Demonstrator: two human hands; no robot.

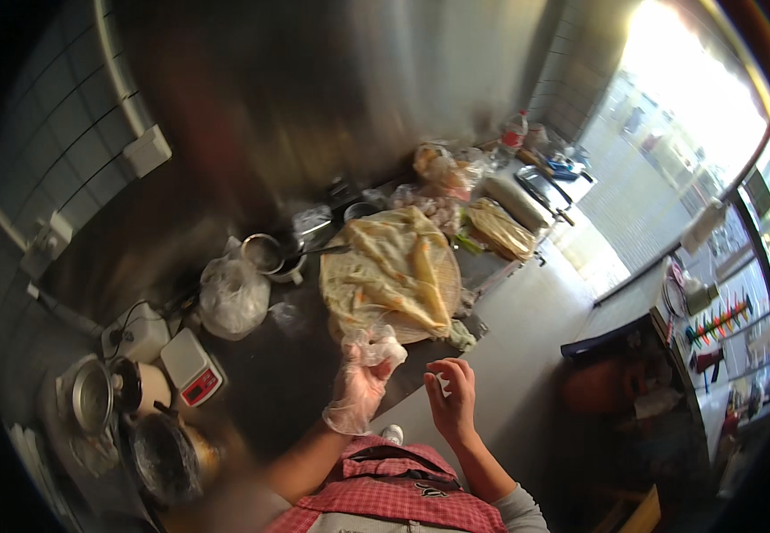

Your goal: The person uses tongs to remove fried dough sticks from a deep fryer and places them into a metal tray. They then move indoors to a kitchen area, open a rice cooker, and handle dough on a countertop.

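My left hand [359,376] wears a loose, clear plastic glove. Crumpled clear plastic [386,348] is bunched at its fingers; whether it is a separate piece cannot be told. Just beyond is a round woven tray [450,273], covered by a rumpled, yellowish cloth or sheet [385,266]. My right hand [453,394] is bare and raised to the right of the left one, with fingers curled toward the thumb. A small white patch shows between them, and I cannot tell whether it is something held.
Left of the tray are a filled plastic bag [233,296], a strainer [263,254], a kitchen scale [191,368] and several pots. Plastic bags [448,170], a wrapped bundle [501,228] and a bottle [513,136] stand toward the far right. A greenish cloth [461,336] lies by the counter's edge.
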